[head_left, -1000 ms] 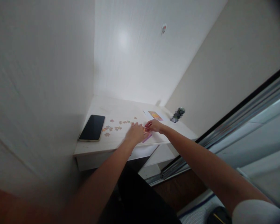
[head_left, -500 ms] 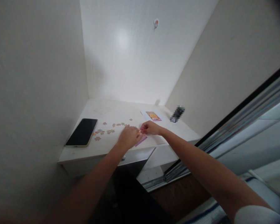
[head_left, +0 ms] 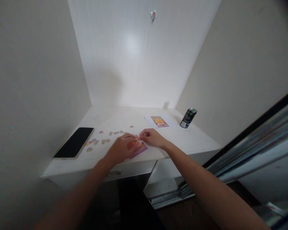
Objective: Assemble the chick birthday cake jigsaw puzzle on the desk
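A partly assembled jigsaw puzzle with orange and purple colours lies near the front of the white desk. My left hand rests over its left side, thumb and fingers curled onto it and covering much of the picture. At the puzzle's upper edge, my right hand is closed in a pinch on what looks like a small puzzle piece, mostly hidden by the fingertips. Both hands' fingertips nearly meet there. Loose puzzle pieces are scattered left of my left hand, most showing plain brownish backs.
A tablet with a dark screen lies at the desk's left. Behind my right hand is a printed picture on white paper. A dark drink can stands at the right. Walls enclose the desk on three sides.
The camera view has shifted, so the desk items appear moved. My left hand sits a little further left on the puzzle, and more of the puzzle's picture shows. Both hands stay at the puzzle.
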A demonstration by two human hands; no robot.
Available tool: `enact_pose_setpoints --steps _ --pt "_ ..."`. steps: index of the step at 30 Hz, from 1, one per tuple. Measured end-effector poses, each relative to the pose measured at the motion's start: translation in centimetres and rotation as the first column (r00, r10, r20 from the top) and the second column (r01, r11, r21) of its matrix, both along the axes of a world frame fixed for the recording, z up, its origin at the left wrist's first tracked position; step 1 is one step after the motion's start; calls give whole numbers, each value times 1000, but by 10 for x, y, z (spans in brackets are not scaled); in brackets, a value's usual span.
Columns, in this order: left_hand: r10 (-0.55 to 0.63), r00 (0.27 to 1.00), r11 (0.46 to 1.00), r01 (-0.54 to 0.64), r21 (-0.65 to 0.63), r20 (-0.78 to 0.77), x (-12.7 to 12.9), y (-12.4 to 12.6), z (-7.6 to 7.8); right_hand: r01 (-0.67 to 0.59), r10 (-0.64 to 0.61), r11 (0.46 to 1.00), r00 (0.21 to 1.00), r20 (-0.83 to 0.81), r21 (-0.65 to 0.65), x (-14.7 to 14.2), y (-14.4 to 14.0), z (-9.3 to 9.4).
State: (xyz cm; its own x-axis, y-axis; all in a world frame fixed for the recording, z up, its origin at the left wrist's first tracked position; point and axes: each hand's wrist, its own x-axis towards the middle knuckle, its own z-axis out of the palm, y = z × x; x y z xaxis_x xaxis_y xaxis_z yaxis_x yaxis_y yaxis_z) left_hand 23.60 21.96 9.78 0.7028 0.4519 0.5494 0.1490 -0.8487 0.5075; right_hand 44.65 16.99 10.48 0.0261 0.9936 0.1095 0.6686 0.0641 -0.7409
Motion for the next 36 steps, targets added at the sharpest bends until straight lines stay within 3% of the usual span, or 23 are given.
enact_pose_setpoints --steps 3,6,9,12,15,17,20,21,25,29,36 --pt "171 965 940 -98 -327 201 -4 12 0 -123 128 992 980 -153 38 -8 1 12" --pt "144 953 786 54 -616 267 -10 19 6 -260 266 964 943 -202 55 -22 11 26" --pt "129 952 695 112 -710 276 -14 16 16 -317 328 944 928 -178 90 -36 29 34" --pt "211 932 673 79 -735 294 -20 11 22 -302 328 938 931 -158 169 -44 47 34" --pt "271 935 674 -15 -738 228 -29 6 20 -371 378 910 926 -3 187 -39 57 37" --pt "305 944 715 -140 -685 125 -36 3 16 -527 499 842 842 204 114 -30 59 39" --pt "377 926 821 -346 -453 -24 -43 -1 11 -689 644 725 672 366 -10 -15 59 37" --pt "397 916 845 -390 -367 -59 -44 -2 11 -706 659 708 645 387 -27 -11 59 34" --pt "439 889 865 -457 -207 -125 -39 -2 9 -671 615 741 696 370 29 -2 55 16" --pt "446 880 861 -472 -189 -161 -31 2 6 -641 588 764 736 335 68 2 51 4" --pt "385 896 893 -423 -156 -223 -28 5 3 -628 567 770 755 330 112 4 51 1"
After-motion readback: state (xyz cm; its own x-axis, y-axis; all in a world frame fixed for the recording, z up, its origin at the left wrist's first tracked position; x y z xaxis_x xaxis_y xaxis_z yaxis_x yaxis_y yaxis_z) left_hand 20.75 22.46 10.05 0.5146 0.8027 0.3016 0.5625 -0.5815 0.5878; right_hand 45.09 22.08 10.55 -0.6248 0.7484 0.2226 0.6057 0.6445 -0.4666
